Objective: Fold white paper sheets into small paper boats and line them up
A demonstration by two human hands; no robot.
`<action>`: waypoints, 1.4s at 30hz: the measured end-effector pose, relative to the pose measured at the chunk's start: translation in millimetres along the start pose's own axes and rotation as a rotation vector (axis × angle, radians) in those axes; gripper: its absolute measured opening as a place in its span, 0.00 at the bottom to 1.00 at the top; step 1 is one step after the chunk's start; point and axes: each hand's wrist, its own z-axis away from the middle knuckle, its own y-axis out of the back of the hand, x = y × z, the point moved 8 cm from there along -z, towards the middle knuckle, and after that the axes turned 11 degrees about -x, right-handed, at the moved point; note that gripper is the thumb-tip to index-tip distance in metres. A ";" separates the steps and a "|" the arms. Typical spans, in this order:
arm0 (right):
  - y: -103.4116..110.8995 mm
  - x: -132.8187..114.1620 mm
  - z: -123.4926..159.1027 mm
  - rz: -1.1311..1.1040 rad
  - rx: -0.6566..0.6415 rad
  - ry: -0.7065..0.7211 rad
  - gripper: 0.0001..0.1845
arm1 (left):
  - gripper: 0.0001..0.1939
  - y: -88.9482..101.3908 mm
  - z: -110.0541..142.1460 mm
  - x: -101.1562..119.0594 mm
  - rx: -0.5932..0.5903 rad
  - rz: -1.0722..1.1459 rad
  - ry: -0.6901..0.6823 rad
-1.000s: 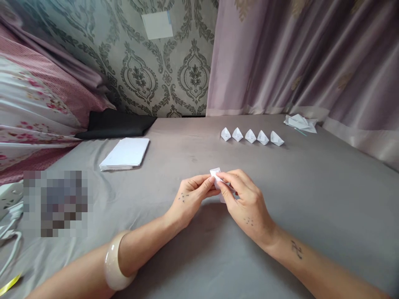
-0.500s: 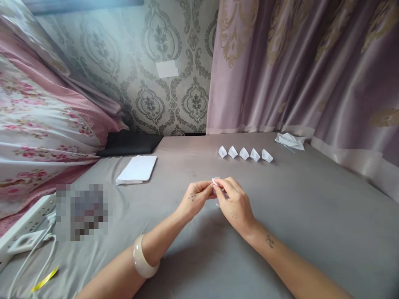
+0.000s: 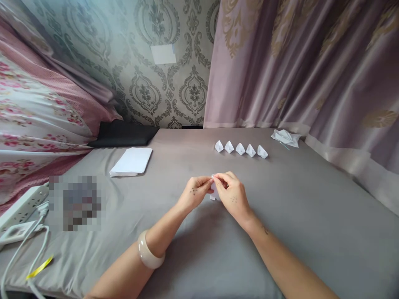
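My left hand (image 3: 195, 193) and my right hand (image 3: 232, 195) meet over the grey sheet (image 3: 311, 216), fingertips pinched together on a small folded white paper (image 3: 214, 192). Most of that paper is hidden between the fingers. A pale bangle (image 3: 149, 251) circles my left wrist. Beyond the hands, several small folded white paper boats (image 3: 240, 149) stand in a row.
A stack of white paper sheets (image 3: 131, 161) lies at the left, with a black cloth (image 3: 124, 133) behind it. Crumpled white paper (image 3: 285, 137) sits by the curtain (image 3: 296, 66). A white power strip with cables (image 3: 18, 216) and a floral pillow (image 3: 37, 112) are at far left.
The view has shifted and tilted, so everything sits slightly differently in the picture. My hands stay pinched on the folded paper, fingers drawn closer over it.
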 end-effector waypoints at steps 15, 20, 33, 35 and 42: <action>-8.7 13.9 -3.7 -0.228 -0.162 -0.197 0.15 | 0.11 16.8 23.1 7.7 0.285 0.066 -0.011; -9.9 2.6 -1.8 -0.223 -0.214 -0.112 0.13 | 0.08 21.1 24.8 3.6 0.330 0.183 -0.030; -11.4 4.0 2.7 -0.255 -0.219 -0.204 0.17 | 0.07 14.6 26.3 4.1 0.296 0.181 -0.009; -14.6 5.2 4.6 -0.274 -0.240 -0.233 0.18 | 0.07 16.9 28.0 6.5 0.330 0.168 -0.037; -24.4 19.9 11.0 -0.447 -0.320 -0.399 0.18 | 0.10 18.0 27.1 -8.2 0.341 0.417 0.047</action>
